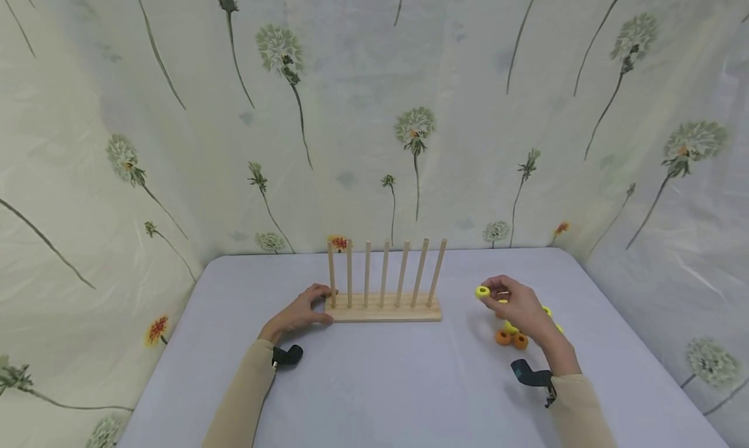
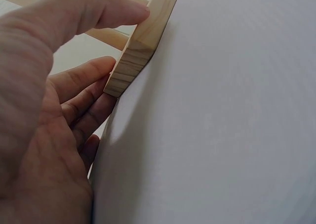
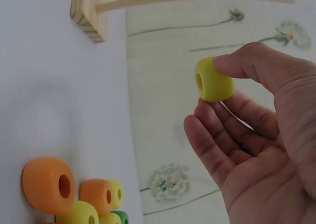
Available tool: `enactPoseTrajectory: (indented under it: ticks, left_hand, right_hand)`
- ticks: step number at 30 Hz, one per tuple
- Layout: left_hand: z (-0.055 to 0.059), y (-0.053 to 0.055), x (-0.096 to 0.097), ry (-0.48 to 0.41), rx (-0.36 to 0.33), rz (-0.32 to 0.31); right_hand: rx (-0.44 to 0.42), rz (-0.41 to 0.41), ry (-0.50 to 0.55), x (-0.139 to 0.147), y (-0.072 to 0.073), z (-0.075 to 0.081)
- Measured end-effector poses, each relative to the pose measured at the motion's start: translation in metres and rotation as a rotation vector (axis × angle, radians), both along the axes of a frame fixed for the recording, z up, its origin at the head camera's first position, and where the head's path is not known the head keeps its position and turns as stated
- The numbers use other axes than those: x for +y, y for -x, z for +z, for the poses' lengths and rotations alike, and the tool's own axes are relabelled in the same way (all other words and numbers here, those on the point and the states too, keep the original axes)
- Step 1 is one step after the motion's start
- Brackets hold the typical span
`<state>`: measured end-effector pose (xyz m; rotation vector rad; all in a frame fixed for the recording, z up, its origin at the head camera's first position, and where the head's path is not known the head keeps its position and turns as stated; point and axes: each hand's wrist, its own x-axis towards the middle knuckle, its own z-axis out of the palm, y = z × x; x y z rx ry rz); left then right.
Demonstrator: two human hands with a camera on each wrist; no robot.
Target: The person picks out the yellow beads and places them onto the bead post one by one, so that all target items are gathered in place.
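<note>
A wooden peg rack [image 1: 383,315] stands on the table, its base carrying a row of several upright bare pegs. At the rack's left end, my left hand [image 1: 301,311] grips the base; the left wrist view has the thumb on one long side and fingertips at the opposite edge of the base [image 2: 129,68]. My right hand [image 1: 517,305] pinches a yellow bead [image 3: 215,79] between thumb and fingers, raised above the table to the right of the rack. The hole of this bead shows in the right wrist view. Below that hand lie orange beads [image 3: 48,185] and yellow ones, partly hidden by it.
The pile beside the right wrist also holds a green bead [image 3: 121,217]. A pale cloth covers the table [image 1: 374,383]. Behind it hangs a curtain [image 1: 351,123] printed with dandelions, which also runs along both sides.
</note>
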<state>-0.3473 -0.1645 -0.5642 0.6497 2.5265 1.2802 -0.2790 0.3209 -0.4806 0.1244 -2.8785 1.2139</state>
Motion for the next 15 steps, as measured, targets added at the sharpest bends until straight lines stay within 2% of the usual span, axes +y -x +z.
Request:
enactPoseTrajectory:
  ticks: [6, 15]
  left_hand:
    - [0.000, 0.000, 0.001, 0.018, -0.001, 0.007]
    - [-0.001, 0.000, 0.000, -0.009, 0.016, 0.002]
  right_hand:
    - [0.024, 0.006, 0.009, -0.006, -0.006, 0.011]
    - [0.131, -0.011, -0.097, -0.014, -0.009, 0.020]
